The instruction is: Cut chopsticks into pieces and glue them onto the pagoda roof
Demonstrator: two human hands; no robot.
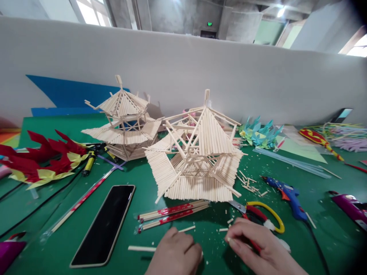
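Observation:
A pagoda model of pale wooden sticks (197,160) stands in the middle of the green table (137,175). A second stick pagoda (124,122) stands behind it to the left. At the near edge my left hand (174,254) is curled into a loose fist over the table, close to a short loose stick (142,248). My right hand (258,248) has its fingers pinched together and rests against the red and yellow pliers (262,217). What the fingers hold, if anything, is hidden. Wrapped chopsticks (172,214) lie just beyond my left hand.
A black phone (104,223) lies at the front left. A blue glue gun (288,196) with its cord lies right. Red and yellow paper shapes (43,160) sit far left, teal paper flowers (259,133) at the back right. A grey partition wall (183,68) closes the back.

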